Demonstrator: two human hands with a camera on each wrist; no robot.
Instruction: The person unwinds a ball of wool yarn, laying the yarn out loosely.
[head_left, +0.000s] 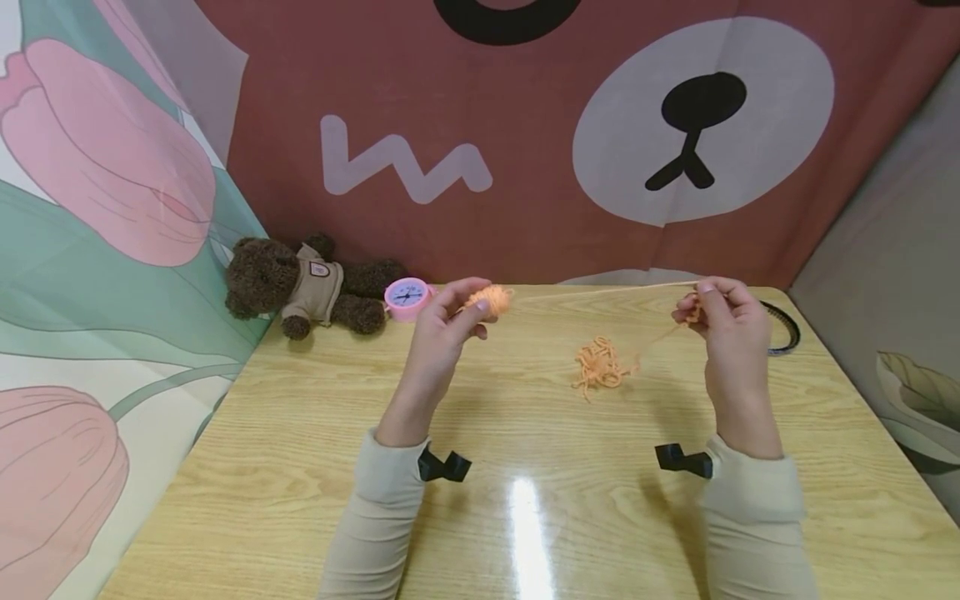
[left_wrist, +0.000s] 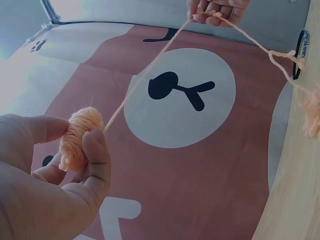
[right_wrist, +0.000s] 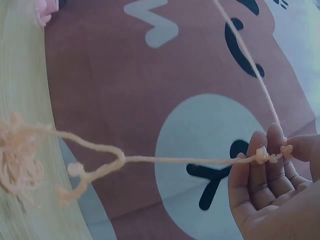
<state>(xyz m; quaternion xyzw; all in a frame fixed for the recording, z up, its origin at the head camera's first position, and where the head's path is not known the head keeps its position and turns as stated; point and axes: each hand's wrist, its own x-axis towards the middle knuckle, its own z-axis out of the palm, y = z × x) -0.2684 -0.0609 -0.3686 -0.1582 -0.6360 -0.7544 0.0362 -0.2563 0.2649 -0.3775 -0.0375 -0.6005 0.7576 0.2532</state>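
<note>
My left hand point(head_left: 442, 329) holds a small wound ball of orange yarn point(left_wrist: 82, 137) between thumb and fingers, above the table. From it a taut strand of yarn point(head_left: 600, 292) runs across to my right hand point(head_left: 731, 321), which pinches it between thumb and forefinger. Small kinks or knots in the yarn point(right_wrist: 267, 156) lie along the right fingers. Below that hand the strand slants down to a loose, tangled heap of orange yarn point(head_left: 598, 365) on the table. In the right wrist view the slack strand forks into a loop near the heap.
A brown teddy bear point(head_left: 315, 287) in a tan shirt lies at the table's back left. Beside it stands a pink alarm clock point(head_left: 407, 298). A dark ring-shaped band point(head_left: 786, 329) is behind my right hand. Printed cloth point(head_left: 525, 225) hangs behind the wooden table point(head_left: 300, 467).
</note>
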